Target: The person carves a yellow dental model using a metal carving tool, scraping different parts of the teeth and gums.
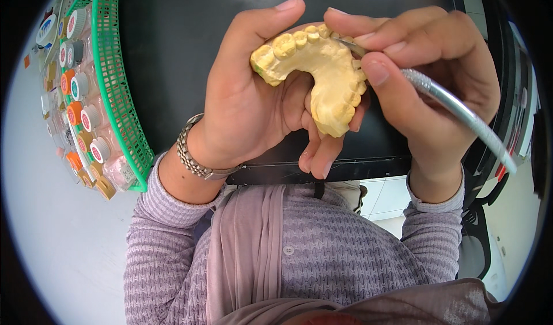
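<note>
A yellow plaster dental cast [325, 66], curved like a horseshoe with a row of teeth, is held up over the black table. My left hand [247, 89] grips it, thumb along the left side and fingers underneath. In my right hand [426, 66] is a slim metal dental carving tool [455, 106] with a knurled handle, held like a pen. Its thin tip lies at the inner side of the front teeth, touching or nearly touching the cast. My right fingers hide some teeth on that side.
A green plastic basket [118, 89] full of capped bottles [80, 86] stands at the left. The black tabletop [173, 31] lies under my hands, its front edge close to my body. Red and white items [521, 118] sit at the far right rim.
</note>
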